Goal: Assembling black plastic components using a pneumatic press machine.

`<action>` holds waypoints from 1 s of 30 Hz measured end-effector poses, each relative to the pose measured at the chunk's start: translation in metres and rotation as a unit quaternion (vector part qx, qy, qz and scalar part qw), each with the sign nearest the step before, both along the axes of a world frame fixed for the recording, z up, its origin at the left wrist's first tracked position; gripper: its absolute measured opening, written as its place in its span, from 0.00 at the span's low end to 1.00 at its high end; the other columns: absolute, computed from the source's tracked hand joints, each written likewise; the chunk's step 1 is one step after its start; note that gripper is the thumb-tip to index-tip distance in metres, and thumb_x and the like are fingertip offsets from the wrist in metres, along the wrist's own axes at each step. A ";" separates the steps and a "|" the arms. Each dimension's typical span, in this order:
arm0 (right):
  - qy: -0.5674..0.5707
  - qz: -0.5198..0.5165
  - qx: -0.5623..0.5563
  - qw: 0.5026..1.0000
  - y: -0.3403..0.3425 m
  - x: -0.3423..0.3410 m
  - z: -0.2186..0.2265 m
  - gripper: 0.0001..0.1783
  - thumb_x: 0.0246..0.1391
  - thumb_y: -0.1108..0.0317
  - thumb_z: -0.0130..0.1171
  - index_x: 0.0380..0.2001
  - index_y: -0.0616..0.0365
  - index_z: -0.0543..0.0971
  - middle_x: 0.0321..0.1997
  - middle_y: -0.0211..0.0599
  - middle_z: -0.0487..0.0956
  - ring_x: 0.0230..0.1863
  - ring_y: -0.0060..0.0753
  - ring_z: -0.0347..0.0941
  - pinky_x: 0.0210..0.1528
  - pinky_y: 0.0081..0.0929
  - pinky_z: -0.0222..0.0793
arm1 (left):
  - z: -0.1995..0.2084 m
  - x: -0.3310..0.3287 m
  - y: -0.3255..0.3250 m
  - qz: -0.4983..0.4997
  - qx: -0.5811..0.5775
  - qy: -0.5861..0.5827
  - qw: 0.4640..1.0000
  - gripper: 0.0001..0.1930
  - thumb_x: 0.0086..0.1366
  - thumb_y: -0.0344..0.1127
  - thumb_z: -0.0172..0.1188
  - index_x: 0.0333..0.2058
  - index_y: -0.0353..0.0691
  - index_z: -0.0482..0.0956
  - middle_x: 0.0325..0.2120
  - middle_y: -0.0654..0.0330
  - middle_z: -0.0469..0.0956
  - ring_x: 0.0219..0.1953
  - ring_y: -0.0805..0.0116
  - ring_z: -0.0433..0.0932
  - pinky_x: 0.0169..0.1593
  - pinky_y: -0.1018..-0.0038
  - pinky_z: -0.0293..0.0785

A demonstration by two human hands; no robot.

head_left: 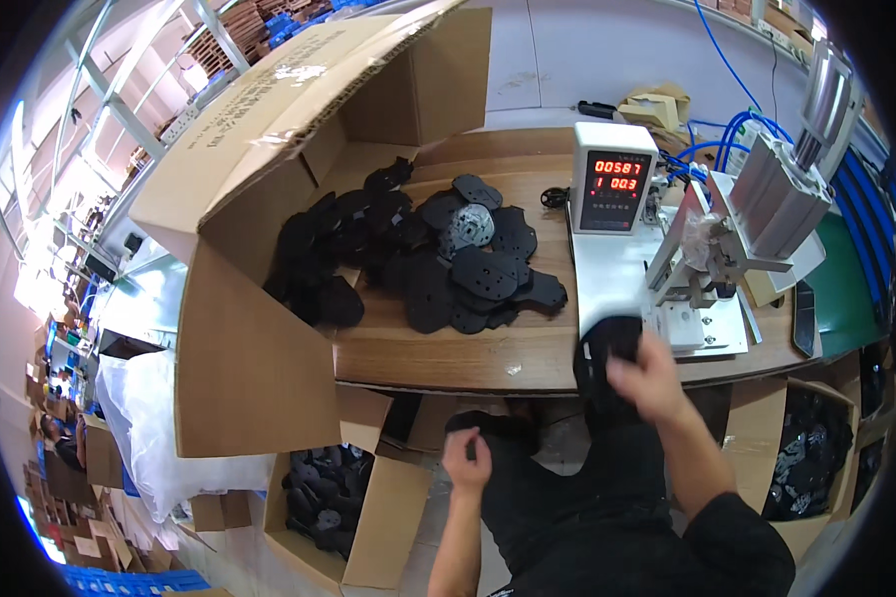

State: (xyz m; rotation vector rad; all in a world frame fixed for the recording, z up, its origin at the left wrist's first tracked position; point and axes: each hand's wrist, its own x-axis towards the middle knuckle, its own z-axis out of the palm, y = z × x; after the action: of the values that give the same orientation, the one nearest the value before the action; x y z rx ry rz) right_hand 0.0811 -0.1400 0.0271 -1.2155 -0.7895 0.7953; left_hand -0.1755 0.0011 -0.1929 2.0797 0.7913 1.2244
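My right hand (657,383), slightly blurred, is closed on a flat black plate (595,363) with a small white spot, held over the table's front edge. My left hand (466,463) is lower and left, above my lap, its fingers curled beside a dark shape (496,428). Whether that shape is a part in the hand or my trouser leg, I cannot make out. A pile of black lobed plates (488,274) lies on the table, with a clear or silvery round part (471,227) among them. Right of the pile is a press fixture (692,259) on a metal base.
A large open carton (259,348) lies on its side at the left, plates spilling out. A counter box (612,179) with red digits stands behind the metal base. Cartons of black parts stand below, left (319,502) and right (806,458). Blue hoses (737,129) run behind the press.
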 end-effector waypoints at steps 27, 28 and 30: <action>-0.343 0.339 -0.434 0.761 -0.190 -0.057 -0.122 0.30 0.54 0.39 0.65 0.58 0.36 0.80 0.56 0.46 0.76 0.58 0.50 0.74 0.57 0.40 0.74 | 0.193 0.113 0.103 -0.166 -0.434 -0.225 0.857 0.15 0.71 0.36 0.59 0.51 0.31 0.77 0.45 0.60 0.81 0.42 0.72 0.79 0.49 0.74 0.77; -0.337 0.326 -0.441 0.766 -0.189 -0.057 -0.124 0.30 0.54 0.39 0.65 0.58 0.36 0.80 0.56 0.46 0.76 0.58 0.50 0.74 0.57 0.40 0.74 | 0.184 0.096 0.088 -0.154 -0.459 -0.210 0.849 0.15 0.71 0.34 0.57 0.52 0.32 0.77 0.45 0.60 0.81 0.43 0.71 0.79 0.50 0.73 0.77; -0.448 0.316 -0.367 0.752 -0.193 -0.058 -0.132 0.32 0.56 0.41 0.64 0.61 0.41 0.78 0.63 0.49 0.74 0.65 0.51 0.69 0.62 0.41 0.72 | 0.162 0.074 0.046 -0.151 -0.478 -0.169 0.849 0.14 0.71 0.27 0.54 0.53 0.34 0.76 0.43 0.61 0.81 0.43 0.72 0.79 0.49 0.72 0.77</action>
State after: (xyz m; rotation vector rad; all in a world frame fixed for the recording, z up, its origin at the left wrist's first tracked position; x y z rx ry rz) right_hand 0.0230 -0.3326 -0.1046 -2.1495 -1.8630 1.1231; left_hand -0.1012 0.0468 -0.0305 1.0721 0.6664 0.7353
